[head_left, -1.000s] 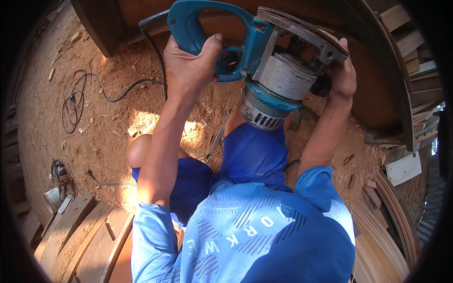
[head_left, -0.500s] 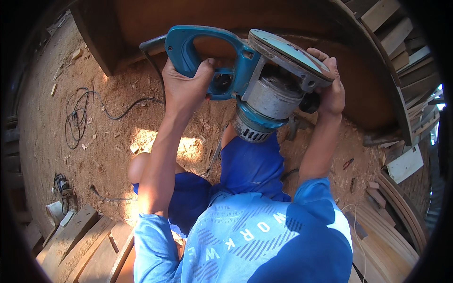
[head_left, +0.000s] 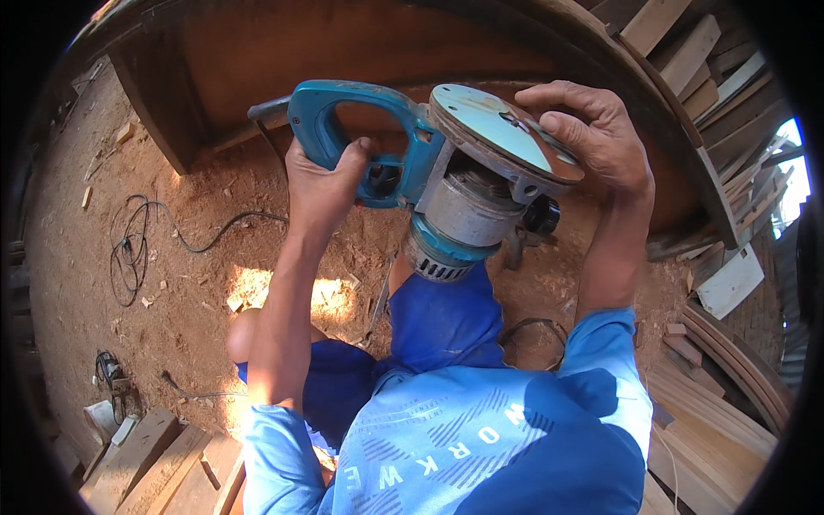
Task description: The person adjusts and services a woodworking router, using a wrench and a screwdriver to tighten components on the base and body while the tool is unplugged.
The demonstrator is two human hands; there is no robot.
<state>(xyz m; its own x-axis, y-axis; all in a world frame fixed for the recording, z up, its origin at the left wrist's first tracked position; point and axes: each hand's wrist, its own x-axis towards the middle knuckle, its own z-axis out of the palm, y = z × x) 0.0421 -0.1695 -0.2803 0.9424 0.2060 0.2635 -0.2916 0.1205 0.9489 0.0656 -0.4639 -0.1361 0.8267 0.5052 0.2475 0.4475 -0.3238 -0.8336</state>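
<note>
A blue and grey electric router (head_left: 468,184) is held up before my chest, tipped so its round, pale green base plate (head_left: 481,112) faces upward and away. Its vented motor end points down toward my blue shorts. My left hand (head_left: 330,176) is closed around the blue loop handle, thumb over the inner edge. Over the right part of the base plate, my right hand (head_left: 605,142) is bent with thumb and fingers apart, fingertips close to the centre hole. Whether they touch the plate or a bit there I cannot tell. A black knob (head_left: 542,215) sticks out below the plate.
A large, dark curved wooden piece (head_left: 360,43) spans the far side. A black cord (head_left: 133,249) lies coiled on the sawdust-covered ground at left. Boards (head_left: 163,463) lie at lower left, more planks (head_left: 712,429) at lower right, stacked timber (head_left: 687,60) at upper right.
My right hand has left the router's right edge and come over the top of its base plate. The router sits slightly lower and further left in view, still in my left hand.
</note>
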